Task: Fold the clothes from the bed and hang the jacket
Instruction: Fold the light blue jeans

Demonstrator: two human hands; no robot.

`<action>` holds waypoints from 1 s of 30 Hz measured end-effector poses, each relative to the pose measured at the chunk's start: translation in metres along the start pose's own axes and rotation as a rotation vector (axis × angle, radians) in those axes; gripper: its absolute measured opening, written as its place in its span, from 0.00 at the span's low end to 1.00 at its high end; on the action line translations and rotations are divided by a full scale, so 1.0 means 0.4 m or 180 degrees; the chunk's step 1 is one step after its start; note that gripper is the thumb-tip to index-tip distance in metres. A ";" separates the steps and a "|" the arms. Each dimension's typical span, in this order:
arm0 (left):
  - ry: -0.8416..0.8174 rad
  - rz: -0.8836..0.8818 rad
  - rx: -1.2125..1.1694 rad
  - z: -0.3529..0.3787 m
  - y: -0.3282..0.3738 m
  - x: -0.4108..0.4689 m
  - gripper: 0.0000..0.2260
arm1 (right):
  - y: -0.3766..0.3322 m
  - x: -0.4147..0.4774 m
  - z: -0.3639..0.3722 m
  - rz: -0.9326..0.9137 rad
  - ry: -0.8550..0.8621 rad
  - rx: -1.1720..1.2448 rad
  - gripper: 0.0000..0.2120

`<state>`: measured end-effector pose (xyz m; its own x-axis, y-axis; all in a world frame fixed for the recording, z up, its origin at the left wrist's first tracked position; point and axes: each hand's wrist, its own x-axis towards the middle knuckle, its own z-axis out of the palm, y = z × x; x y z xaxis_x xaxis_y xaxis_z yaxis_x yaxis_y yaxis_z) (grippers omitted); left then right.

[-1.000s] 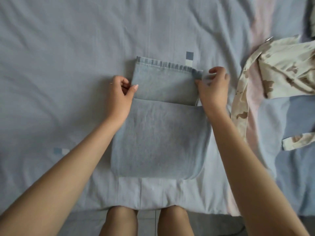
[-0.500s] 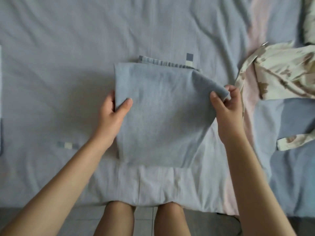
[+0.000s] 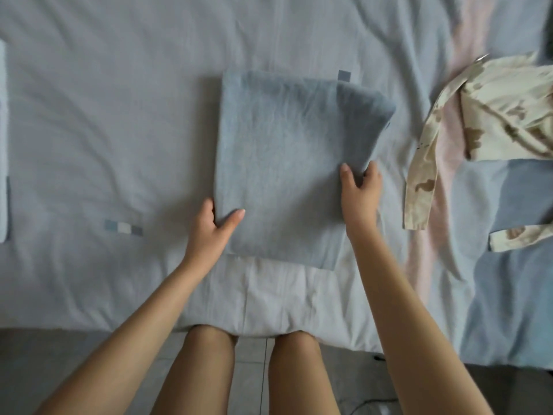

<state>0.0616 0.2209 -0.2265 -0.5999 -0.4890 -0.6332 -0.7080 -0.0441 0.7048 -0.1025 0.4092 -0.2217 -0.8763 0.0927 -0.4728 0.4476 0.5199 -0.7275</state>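
Observation:
A folded pair of light blue jeans (image 3: 281,163) lies as a rectangle in the middle of the bed. My left hand (image 3: 214,227) grips its lower left edge, thumb on top and fingers underneath. My right hand (image 3: 360,187) pinches the right edge, where the top right corner bulges up off the sheet. A cream camouflage jacket (image 3: 502,115) lies spread at the right side of the bed, apart from both hands.
The bed sheet (image 3: 104,130) is pale blue with a pink stripe on the right. A pale folded item (image 3: 3,145) shows at the left edge. The bed's front edge and my knees (image 3: 209,348) are just below the jeans, over a tiled floor.
The lower part of the jeans was folded up over the hem end, which is now covered. Both hands slid down toward me along the side edges of the folded bundle.

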 end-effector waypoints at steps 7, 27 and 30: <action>-0.0270 0.0286 -0.0109 -0.004 0.026 -0.001 0.20 | 0.016 -0.056 -0.016 -0.0384 0.0082 0.0266 0.05; 0.0163 0.0406 0.0303 0.013 -0.002 -0.018 0.24 | -0.119 0.117 -0.006 0.0121 0.0026 0.1805 0.11; 0.0094 0.0260 0.0291 0.022 0.013 -0.001 0.22 | -0.117 0.148 0.001 0.0570 0.0099 0.1663 0.13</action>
<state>0.0548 0.2287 -0.2253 -0.6467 -0.5134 -0.5641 -0.6890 0.0759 0.7208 -0.1752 0.3902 -0.2157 -0.7797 0.1702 -0.6026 0.6121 0.0041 -0.7908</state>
